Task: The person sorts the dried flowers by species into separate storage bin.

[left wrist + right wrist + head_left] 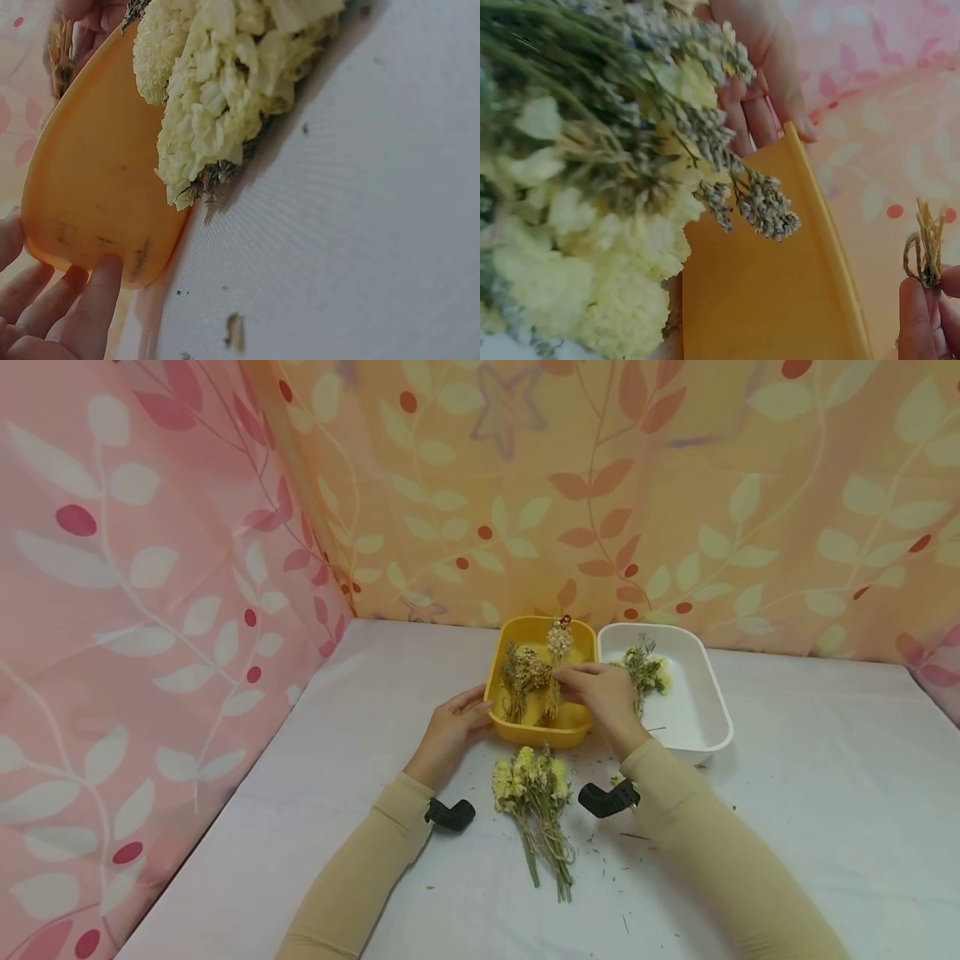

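Note:
My right hand (603,693) pinches a small bunch of dried flowers (559,642) by its stems, upright over the yellow bin (543,741). A twine loop (912,256) shows at the pinched stems in the right wrist view. My left hand (452,727) holds the bin's left side, thumb at the rim and fingers (94,311) against the outer wall. Another brownish dried bunch (527,670) lies inside the bin. In front of it, on the table, lies a larger bouquet of pale yellow flowers (528,777), its stems tied with twine and pointing toward me.
A white bin (701,702) stands against the yellow bin's right side, with yellow and green dried flowers (647,668) in it. Bits of stem and leaf (634,837) litter the white tablecloth (825,827). Patterned cloth walls (600,485) rise behind and at left.

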Demonstrator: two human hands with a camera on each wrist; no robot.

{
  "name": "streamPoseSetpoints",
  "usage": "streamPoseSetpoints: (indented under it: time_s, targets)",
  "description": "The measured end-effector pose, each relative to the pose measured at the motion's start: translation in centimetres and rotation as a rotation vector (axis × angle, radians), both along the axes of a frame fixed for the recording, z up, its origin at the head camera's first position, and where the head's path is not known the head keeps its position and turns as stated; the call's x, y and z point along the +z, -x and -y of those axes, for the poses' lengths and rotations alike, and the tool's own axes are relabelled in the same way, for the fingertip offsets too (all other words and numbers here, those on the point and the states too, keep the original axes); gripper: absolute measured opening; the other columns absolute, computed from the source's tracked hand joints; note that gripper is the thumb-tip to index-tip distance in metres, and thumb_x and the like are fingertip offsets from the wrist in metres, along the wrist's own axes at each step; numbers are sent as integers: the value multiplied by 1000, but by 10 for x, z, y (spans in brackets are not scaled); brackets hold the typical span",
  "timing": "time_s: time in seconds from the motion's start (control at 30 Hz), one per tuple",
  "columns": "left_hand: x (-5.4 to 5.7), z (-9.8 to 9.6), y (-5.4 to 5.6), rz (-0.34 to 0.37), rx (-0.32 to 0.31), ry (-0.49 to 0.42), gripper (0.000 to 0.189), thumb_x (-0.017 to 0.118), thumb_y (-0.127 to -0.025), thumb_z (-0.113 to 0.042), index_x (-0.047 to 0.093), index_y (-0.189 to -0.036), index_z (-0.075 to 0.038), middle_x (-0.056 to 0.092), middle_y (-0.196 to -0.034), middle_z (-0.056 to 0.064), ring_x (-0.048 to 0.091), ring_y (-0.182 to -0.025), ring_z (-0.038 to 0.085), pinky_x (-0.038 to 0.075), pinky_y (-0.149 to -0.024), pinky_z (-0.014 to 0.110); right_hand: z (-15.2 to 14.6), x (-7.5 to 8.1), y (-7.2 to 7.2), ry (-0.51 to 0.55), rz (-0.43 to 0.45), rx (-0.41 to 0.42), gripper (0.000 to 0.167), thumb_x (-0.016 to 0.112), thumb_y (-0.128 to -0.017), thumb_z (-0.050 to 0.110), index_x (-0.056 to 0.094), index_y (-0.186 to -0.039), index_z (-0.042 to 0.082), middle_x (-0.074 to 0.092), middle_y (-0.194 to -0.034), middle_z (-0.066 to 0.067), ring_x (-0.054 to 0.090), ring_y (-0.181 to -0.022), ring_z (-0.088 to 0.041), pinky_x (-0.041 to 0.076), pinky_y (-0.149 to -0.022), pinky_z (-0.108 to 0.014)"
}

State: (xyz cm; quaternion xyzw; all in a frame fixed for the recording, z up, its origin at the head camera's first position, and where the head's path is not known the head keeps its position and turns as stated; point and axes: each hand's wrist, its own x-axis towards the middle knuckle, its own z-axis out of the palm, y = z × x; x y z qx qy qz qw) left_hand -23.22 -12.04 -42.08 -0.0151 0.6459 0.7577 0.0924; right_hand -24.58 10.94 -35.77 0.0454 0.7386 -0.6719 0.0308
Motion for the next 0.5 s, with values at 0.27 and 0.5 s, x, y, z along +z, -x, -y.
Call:
streamPoseSetpoints:
  time_s: [0.27,0.5]
  targets:
    - [-1,-1,0,-4,-1,-8,50,58,-101,-14,45,-149,-7,50,-150,15,56,-131,33,56,-103,35,11,-6,12,-87,-11,-2,31,70,-94,20,73,-115,-2,76,-97,-10,73,-75,-11,62,-89,-41]
    - [-1,-1,0,-3,-7,-10,51,59,-101,-16,45,-149,-8,50,-150,14,57,-130,31,56,-102,34,22,-14,21,-101,14,-27,27,72,-91,15,74,-110,-5,75,-84,-6,70,-66,-9,65,-80,-36]
